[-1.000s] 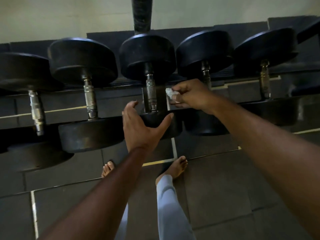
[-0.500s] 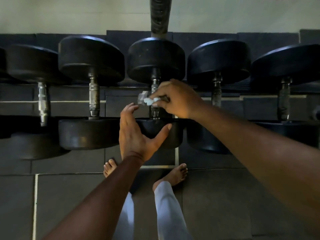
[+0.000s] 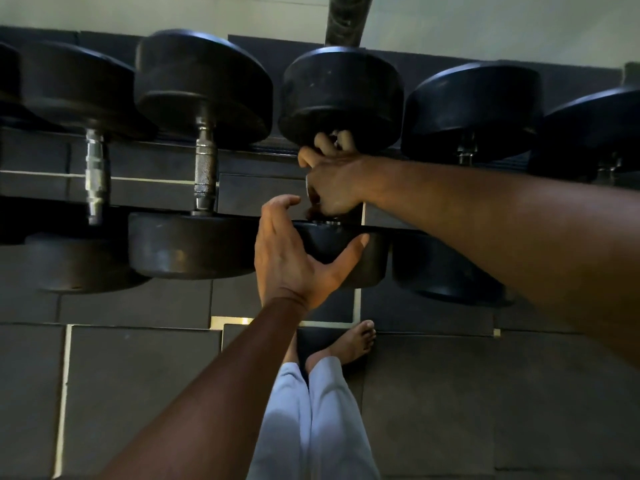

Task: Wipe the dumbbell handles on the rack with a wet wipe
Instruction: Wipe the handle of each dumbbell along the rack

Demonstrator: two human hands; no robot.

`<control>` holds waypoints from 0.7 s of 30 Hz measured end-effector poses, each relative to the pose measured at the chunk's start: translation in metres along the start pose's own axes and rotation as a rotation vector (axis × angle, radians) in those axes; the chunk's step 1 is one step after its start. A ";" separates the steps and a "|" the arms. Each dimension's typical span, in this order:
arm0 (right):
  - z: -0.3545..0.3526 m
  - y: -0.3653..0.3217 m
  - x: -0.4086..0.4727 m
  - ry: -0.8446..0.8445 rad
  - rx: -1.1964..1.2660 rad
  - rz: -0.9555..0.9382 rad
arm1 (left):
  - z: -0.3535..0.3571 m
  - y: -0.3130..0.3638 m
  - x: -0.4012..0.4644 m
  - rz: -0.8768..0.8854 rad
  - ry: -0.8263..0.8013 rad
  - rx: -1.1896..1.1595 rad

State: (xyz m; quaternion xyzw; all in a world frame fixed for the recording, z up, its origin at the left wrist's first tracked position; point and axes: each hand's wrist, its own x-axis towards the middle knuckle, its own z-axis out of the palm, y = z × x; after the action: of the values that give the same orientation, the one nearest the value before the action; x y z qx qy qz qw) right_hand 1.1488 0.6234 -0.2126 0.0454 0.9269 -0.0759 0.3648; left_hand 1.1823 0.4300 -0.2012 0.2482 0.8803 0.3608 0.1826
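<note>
Black rubber dumbbell point(image 3: 341, 98) mid-rack getting gripped at the handle.

Nearest: pale trouser legs point(image 3: 311, 420), bare foot point(image 3: 349, 344) on dark floor tiles point(image 3: 138, 393). Then L hand point(image 3: 294, 258) spread open, cupping near-end weight w/ thumb & fingers, not curling shut. Beyond: R hand point(image 3: 332, 181) wrapping tight round handle, hiding it; wipe not visible, can't tell if inside. Chrome handle point(image 3: 205, 168) of neighbour dumbbell just left.
</note>
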 end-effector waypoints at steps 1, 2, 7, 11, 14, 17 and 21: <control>0.000 -0.001 0.001 -0.010 0.000 0.003 | -0.001 0.000 0.001 -0.003 -0.002 0.002; 0.000 -0.001 -0.001 0.000 0.013 0.000 | -0.001 0.001 0.001 -0.005 -0.006 0.004; 0.006 0.009 -0.026 0.120 0.133 -0.031 | -0.001 0.003 0.001 0.013 -0.003 0.017; 0.023 0.009 -0.048 0.362 0.233 0.002 | 0.000 0.000 0.002 0.030 -0.007 0.016; 0.036 0.018 -0.061 0.381 0.457 0.001 | -0.002 0.000 0.002 0.032 -0.033 -0.031; 0.049 0.020 -0.067 0.312 0.814 0.081 | -0.005 -0.004 0.002 0.053 -0.083 -0.069; 0.064 0.018 -0.070 0.320 1.083 0.207 | -0.009 -0.019 -0.001 0.123 -0.134 -0.159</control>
State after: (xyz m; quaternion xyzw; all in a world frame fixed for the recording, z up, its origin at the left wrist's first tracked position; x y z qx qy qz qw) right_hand 1.2452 0.6278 -0.2127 0.3274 0.7901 -0.4960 0.1502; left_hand 1.1726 0.4129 -0.2083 0.3100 0.8177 0.4228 0.2377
